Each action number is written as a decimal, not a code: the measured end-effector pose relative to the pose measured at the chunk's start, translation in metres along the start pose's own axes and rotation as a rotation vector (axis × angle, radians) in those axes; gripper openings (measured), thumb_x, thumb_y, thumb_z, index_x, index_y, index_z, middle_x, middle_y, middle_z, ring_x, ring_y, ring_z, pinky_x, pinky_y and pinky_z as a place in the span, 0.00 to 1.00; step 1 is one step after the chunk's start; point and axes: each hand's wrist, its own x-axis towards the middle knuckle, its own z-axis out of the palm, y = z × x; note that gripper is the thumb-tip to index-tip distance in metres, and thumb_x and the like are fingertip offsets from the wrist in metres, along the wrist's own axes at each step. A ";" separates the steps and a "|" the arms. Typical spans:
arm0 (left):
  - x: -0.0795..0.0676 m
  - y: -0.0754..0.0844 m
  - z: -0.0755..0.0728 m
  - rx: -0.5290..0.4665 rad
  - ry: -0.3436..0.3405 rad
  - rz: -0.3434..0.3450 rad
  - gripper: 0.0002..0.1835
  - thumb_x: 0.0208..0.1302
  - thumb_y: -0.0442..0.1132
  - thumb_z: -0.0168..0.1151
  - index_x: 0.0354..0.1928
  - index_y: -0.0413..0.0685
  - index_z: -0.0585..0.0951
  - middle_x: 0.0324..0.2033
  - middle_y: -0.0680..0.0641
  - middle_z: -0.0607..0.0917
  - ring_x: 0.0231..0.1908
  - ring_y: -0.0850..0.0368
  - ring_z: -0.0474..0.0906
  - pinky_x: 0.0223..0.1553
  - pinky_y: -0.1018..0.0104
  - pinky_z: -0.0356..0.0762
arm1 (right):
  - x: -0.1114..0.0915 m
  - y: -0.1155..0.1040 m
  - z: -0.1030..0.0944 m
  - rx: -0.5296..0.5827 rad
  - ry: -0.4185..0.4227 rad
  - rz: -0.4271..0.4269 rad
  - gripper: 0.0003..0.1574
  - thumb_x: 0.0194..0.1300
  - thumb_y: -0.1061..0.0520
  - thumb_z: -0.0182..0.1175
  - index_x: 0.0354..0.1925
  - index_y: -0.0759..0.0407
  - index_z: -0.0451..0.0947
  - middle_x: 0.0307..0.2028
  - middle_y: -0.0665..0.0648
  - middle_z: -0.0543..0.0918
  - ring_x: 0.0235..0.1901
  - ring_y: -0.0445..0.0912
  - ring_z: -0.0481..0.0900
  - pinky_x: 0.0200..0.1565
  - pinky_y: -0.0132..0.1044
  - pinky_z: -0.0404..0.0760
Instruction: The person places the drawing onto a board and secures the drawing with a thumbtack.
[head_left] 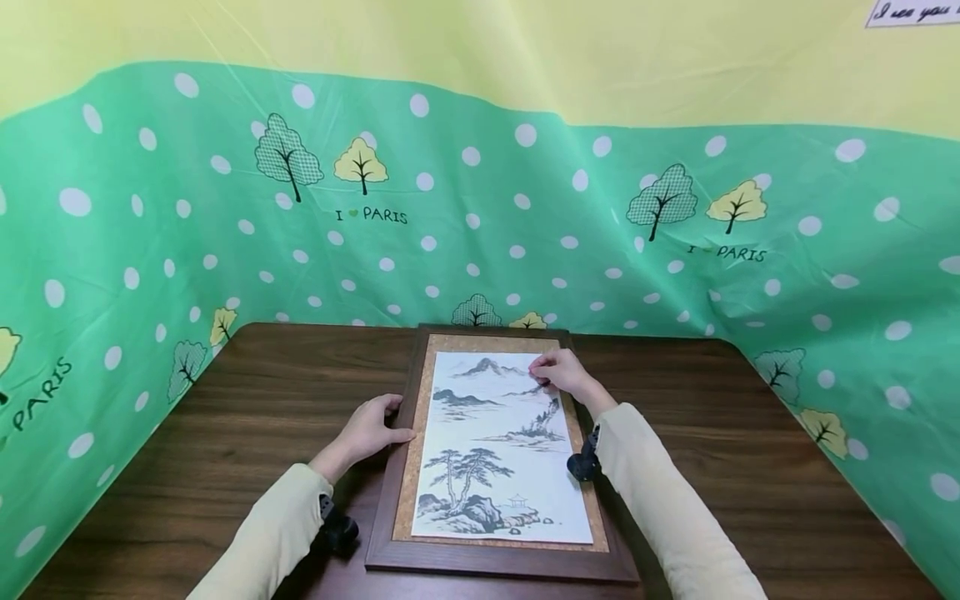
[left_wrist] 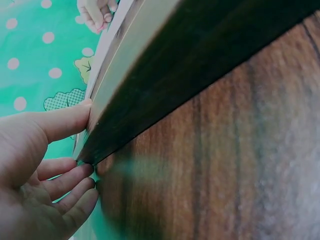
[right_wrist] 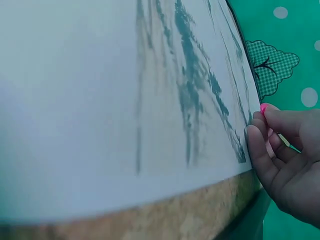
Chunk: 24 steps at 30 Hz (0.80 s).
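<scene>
A framed corkboard (head_left: 502, 560) lies flat on the table, and a sheet of paper with an ink landscape (head_left: 480, 425) covers most of its cork. At the sheet's upper right, my right hand (head_left: 564, 372) pinches a pink push pin (right_wrist: 263, 107) between thumb and fingers. Whether the pin's point is in the cork is hidden. My left hand (head_left: 369, 427) grips the board's left edge. In the left wrist view its thumb lies on top of the frame (left_wrist: 120, 85), with the fingertips against the frame's side.
Dark wood-grain table (head_left: 300, 367) surrounds the board on both sides. A green dotted cloth (head_left: 420, 250) with printed trees hangs behind and around the table. Dark wrist cameras (head_left: 583, 465) sit on both sleeves, the right one just over the board's right side.
</scene>
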 end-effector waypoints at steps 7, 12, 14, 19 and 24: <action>0.000 0.000 0.000 -0.015 0.005 -0.003 0.31 0.49 0.39 0.69 0.55 0.33 0.71 0.49 0.38 0.77 0.49 0.45 0.72 0.47 0.52 0.72 | 0.013 0.002 0.005 0.012 0.034 -0.017 0.11 0.64 0.62 0.54 0.38 0.69 0.79 0.23 0.56 0.77 0.20 0.42 0.70 0.23 0.32 0.72; 0.000 0.000 0.001 -0.032 0.003 -0.001 0.31 0.50 0.39 0.69 0.56 0.33 0.71 0.49 0.38 0.76 0.50 0.45 0.72 0.47 0.52 0.71 | 0.021 -0.003 0.013 -0.027 0.095 0.014 0.11 0.63 0.63 0.54 0.39 0.71 0.78 0.24 0.55 0.77 0.17 0.40 0.67 0.22 0.31 0.69; 0.001 0.000 0.001 -0.033 0.003 0.002 0.31 0.50 0.39 0.69 0.56 0.32 0.71 0.49 0.38 0.76 0.50 0.44 0.72 0.47 0.52 0.71 | 0.024 -0.004 0.016 -0.046 0.121 0.010 0.11 0.63 0.64 0.54 0.40 0.72 0.78 0.26 0.56 0.79 0.17 0.40 0.67 0.21 0.31 0.69; 0.001 -0.001 0.002 -0.029 0.004 0.004 0.32 0.50 0.39 0.69 0.56 0.32 0.70 0.50 0.38 0.76 0.50 0.44 0.72 0.48 0.52 0.70 | 0.031 -0.009 0.023 -0.023 0.157 0.027 0.10 0.62 0.64 0.55 0.35 0.73 0.78 0.19 0.54 0.75 0.14 0.40 0.63 0.18 0.31 0.66; 0.001 -0.002 0.001 -0.032 0.004 0.003 0.32 0.50 0.39 0.69 0.56 0.32 0.70 0.51 0.38 0.76 0.51 0.44 0.71 0.49 0.52 0.70 | 0.033 -0.019 0.027 -0.017 0.169 0.095 0.09 0.61 0.64 0.54 0.30 0.71 0.77 0.12 0.52 0.66 0.11 0.41 0.57 0.17 0.32 0.62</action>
